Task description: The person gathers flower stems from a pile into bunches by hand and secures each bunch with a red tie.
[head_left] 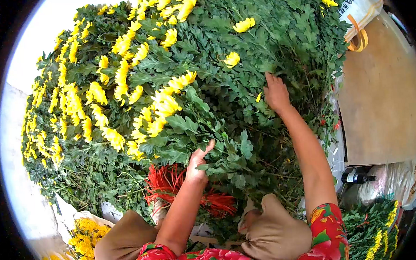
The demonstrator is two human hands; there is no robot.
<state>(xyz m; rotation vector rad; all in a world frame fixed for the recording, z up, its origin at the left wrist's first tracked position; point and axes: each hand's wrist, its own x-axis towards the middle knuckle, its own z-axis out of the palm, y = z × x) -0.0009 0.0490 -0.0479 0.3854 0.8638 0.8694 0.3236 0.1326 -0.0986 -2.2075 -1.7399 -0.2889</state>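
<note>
My left hand (pixel 199 166) is closed round the leafy stems of a bunch of yellow chrysanthemums (pixel 165 104), their blooms pointing to the upper left. Long green leaves spill over the fingers and partly cover them. Farther up and to the right, my right hand (pixel 276 93) reaches onto the heap of chrysanthemum stems (pixel 243 78), its fingers stretched out among the leaves. A yellow petal (pixel 258 97) lies just left of that hand, and a single yellow bloom (pixel 232 60) sits above it. No stem shows clearly in the right hand; its fingertips are partly lost in the foliage.
Red ties (pixel 166 179) lie in a tangle below my left forearm. More yellow flowers (pixel 86 239) stand at lower left. On the right are a brown board (pixel 381 96), a dark bottle (pixel 356 177), clear plastic (pixel 388 183) and a printed bag (pixel 362 7) with an orange strap.
</note>
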